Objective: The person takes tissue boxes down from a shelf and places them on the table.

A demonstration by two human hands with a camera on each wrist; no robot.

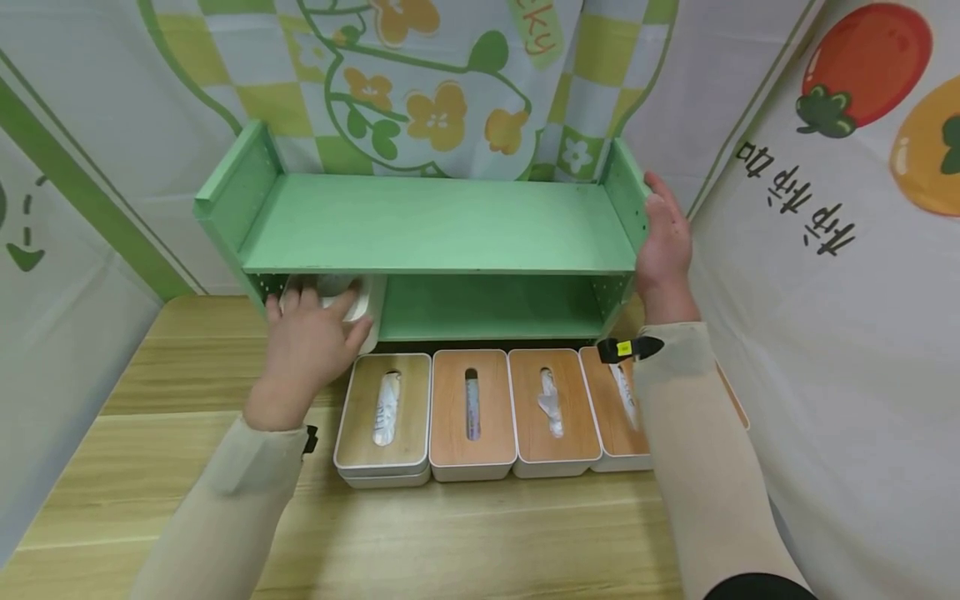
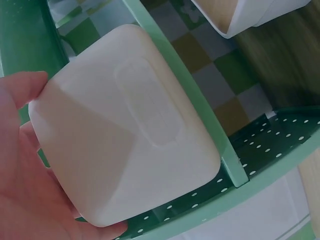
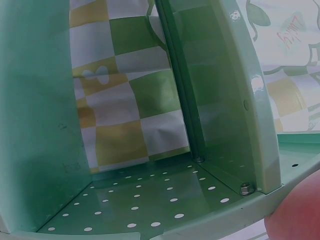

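Observation:
A white box (image 2: 95,125) with rounded corners and a long oval recess fills much of the left wrist view. My left hand (image 1: 306,346) grips its end, with thumb and fingers at opposite edges. In the head view, the white box (image 1: 378,302) is partly inside the lower left of the green shelf (image 1: 435,223), largely covered by the hand. My right hand (image 1: 667,254) rests on the outer side of the shelf's right panel, its fingers mostly straight. In the right wrist view only a bit of skin shows beside the perforated panel (image 3: 172,200).
Along the shelf's front stand several tissue boxes (image 1: 474,462) with wood-look lids and slots; my right forearm partly covers the rightmost ones. They rest on a wooden table (image 1: 450,542). A printed cloth (image 1: 450,50) hangs behind, and white walls (image 1: 840,350) flank the table.

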